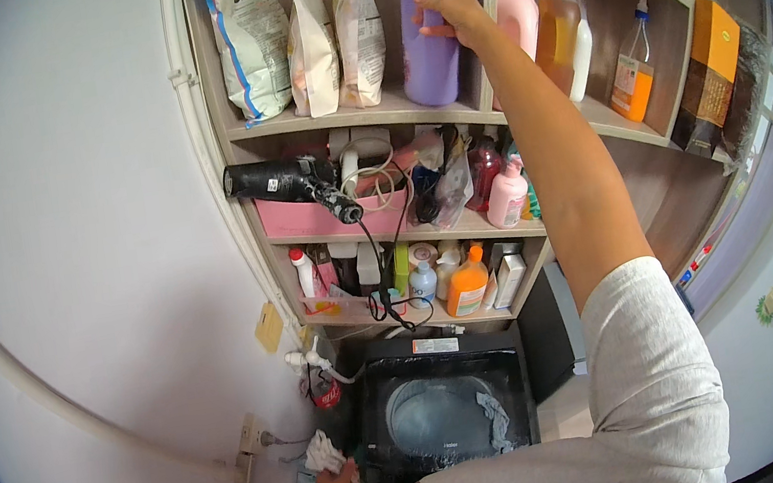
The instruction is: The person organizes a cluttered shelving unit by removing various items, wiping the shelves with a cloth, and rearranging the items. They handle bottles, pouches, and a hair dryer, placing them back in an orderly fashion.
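My right hand (455, 17) is raised to the top shelf, its fingers around the upper part of a large purple plastic bottle (432, 64), which stands upright beside the shelf's divider. Low at the left, my left hand (339, 482) holds a crumpled whitish cloth (324, 452), next to the washing machine. The black top-loading washing machine (438, 345) has its lid up, and its round drum opening shows below the shelves. A grey-blue cloth (494, 419) lies at the right side of that opening.
Packaged pouches (252, 53) stand left of the purple bottle; pink (515, 8) and amber bottles (556, 32) stand to its right. A black hair dryer (282, 180) with a dangling cord juts from the middle shelf. A tap (310, 359) and wall socket (248, 439) are at the left.
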A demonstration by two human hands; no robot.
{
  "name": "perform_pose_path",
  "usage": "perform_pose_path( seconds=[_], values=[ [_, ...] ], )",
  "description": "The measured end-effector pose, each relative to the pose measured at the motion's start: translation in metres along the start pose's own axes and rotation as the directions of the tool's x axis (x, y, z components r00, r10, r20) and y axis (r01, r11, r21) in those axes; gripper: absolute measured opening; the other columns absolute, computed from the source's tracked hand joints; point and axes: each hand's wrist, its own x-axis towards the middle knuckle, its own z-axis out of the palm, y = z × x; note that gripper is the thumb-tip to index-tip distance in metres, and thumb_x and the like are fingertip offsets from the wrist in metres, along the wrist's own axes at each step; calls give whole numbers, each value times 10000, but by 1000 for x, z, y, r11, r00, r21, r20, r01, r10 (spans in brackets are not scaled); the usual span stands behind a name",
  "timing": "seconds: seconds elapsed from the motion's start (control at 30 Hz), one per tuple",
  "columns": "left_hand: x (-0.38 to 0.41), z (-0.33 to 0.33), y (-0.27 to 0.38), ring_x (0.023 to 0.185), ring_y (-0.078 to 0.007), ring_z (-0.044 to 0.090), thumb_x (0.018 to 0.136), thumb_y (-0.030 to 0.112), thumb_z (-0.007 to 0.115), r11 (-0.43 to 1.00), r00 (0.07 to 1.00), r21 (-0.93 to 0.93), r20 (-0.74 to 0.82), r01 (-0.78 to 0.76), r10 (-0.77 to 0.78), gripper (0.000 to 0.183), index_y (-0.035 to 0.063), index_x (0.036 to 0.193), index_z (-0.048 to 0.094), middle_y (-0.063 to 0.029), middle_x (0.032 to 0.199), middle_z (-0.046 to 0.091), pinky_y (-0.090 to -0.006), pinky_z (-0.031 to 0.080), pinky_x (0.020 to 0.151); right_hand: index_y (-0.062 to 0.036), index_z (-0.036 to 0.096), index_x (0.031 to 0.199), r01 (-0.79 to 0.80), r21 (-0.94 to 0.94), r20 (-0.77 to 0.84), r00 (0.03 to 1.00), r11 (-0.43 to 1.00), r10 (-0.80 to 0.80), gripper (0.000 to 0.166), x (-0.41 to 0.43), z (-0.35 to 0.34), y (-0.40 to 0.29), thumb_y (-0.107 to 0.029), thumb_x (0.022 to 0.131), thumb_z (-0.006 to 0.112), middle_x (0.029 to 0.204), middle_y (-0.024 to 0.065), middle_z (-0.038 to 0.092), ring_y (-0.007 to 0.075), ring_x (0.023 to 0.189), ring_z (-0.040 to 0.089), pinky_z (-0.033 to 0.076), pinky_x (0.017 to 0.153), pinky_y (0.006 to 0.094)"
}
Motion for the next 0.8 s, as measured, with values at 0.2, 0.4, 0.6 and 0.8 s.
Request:
perform_pose_path(
  seconds=[0.2,0.4,0.6,0.8],
  values=[
    [36,31,86,723,-123,577,798,176,683,846,902,321,88,-427,422,247,19,967,594,-37,836,635,-281,452,631,63,504,987,109,-148,-176,975,983,-135,289,17,3,48,1,746,650,935,147,576,231,709,617,565,492,315],
    [72,107,256,799,-120,580,791,99,670,604,616,144,65,-784,785,263,-6,1023,603,-49,921,626,-269,473,674,20,518,1150,402,-242,-253,853,883,-457,377,7,-9,82,-8,776,552,1129,178,560,287,999,569,480,789,325],
    [147,129,421,844,-334,638,762,363,648,177,229,582,17,-794,973,466,-46,983,609,-223,892,651,-383,475,734,10,465,1205,586,-582,-129,619,565,-775,445,-119,24,85,-51,779,580,1132,156,545,270,1019,547,463,856,330],
    [189,166,472,898,-357,617,746,354,645,-27,154,661,214,-750,965,459,3,1039,608,-204,940,647,-387,472,761,-30,473,1243,229,-301,-326,888,926,-325,430,-312,-30,139,25,822,542,1185,121,544,198,1024,566,490,805,283]
  ],
)
